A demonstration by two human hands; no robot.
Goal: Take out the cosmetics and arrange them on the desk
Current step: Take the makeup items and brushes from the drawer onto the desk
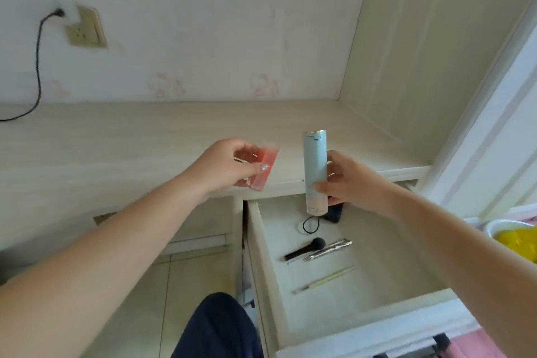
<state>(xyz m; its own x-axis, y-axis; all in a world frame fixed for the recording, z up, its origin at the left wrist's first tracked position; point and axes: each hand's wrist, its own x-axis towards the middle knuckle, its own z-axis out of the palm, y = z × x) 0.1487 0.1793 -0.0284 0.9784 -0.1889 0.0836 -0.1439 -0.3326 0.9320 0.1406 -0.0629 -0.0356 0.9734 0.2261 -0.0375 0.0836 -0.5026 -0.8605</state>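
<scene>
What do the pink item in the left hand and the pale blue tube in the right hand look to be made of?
Pink item: looks like translucent glossy plastic, since light shows through its blurred edge; its type is unclear. Pale blue tube: probably matte soft plastic, with a crimped metallic-looking top end and a pale cap at the bottom.

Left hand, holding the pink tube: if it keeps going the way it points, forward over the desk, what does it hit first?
Probably nothing near. The left hand with the pink tube points across bare desk toward the wall; the wall looks first, though depth is unclear.
</scene>
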